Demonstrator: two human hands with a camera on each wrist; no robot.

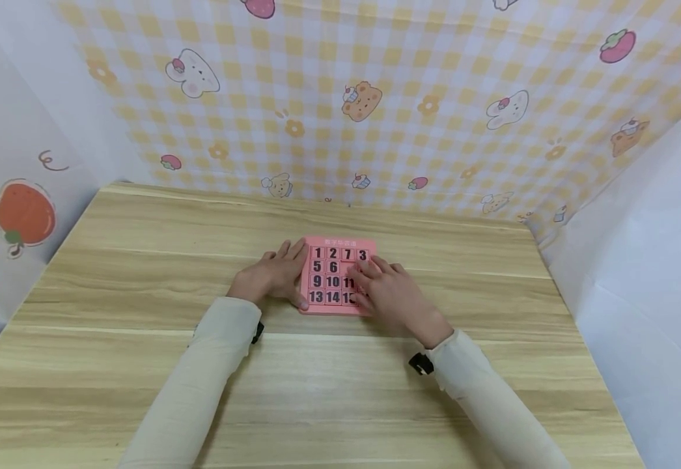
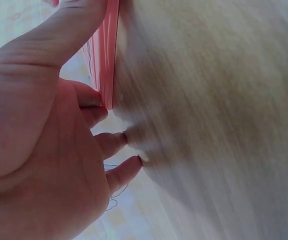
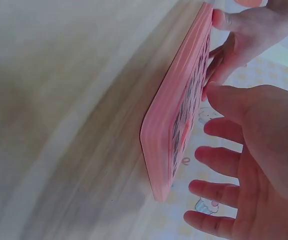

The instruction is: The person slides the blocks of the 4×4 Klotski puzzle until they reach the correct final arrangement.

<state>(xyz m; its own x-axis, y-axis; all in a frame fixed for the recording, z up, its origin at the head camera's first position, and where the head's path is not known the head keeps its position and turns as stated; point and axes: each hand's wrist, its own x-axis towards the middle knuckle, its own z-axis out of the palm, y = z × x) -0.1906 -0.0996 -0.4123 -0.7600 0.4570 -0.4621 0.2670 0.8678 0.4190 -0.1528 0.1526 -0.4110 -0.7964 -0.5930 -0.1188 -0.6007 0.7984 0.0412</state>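
Note:
A pink sliding number puzzle point(image 1: 338, 311) lies on the wooden table. Its upper row reads 1, 2, 7, 3, and a gap shows to the right of tile 6 point(image 1: 333, 267). My left hand point(image 1: 273, 272) holds the left side of the frame, thumb at the near corner and index finger at the far one; in the left wrist view its other fingertips rest on the table past the corner. My right hand point(image 1: 396, 293) is over the right columns, hiding several tiles. In the right wrist view its fingers are spread, with the thumb close over the tiles.
The wooden table point(image 1: 340, 397) reaches a yellow checked cloth point(image 1: 293, 85) with printed animals and strawberries at the back. White cloth walls stand at the left point(image 1: 0, 130) and right point(image 1: 651, 260).

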